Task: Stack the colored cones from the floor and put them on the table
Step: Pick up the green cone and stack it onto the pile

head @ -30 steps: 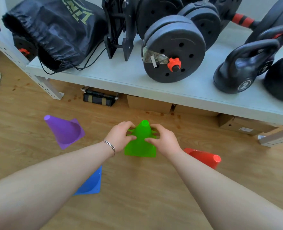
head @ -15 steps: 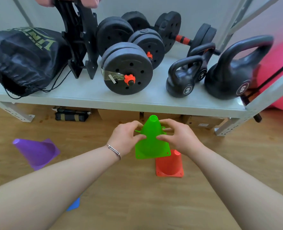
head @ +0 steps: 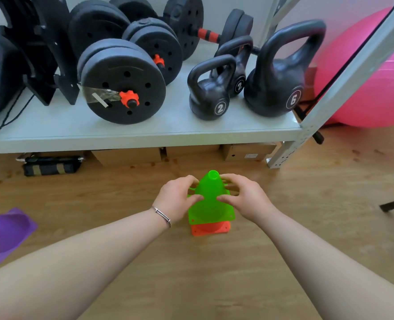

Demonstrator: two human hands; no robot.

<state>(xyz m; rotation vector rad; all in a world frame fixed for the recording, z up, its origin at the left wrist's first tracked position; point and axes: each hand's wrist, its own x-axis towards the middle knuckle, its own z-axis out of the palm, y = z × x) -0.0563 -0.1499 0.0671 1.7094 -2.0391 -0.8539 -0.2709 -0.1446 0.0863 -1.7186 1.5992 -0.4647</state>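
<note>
I see both hands wrapped around the green cone [head: 211, 199]: my left hand [head: 176, 199] presses its left flank, my right hand [head: 243, 198] its right, fingers curled behind. The cone sits upright over the red cone [head: 211, 228] on the wooden floor [head: 191, 273], only the red base showing beneath. A purple cone [head: 5, 232] lies tipped far left. The table [head: 145, 128] stands beyond.

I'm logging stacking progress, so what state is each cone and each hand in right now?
green cone: upright, held by both hands, set over the red cone
red cone: upright on floor, only its base showing
purple cone: tipped on its side, untouched
left hand: gripping the green cone
right hand: gripping the green cone
</note>
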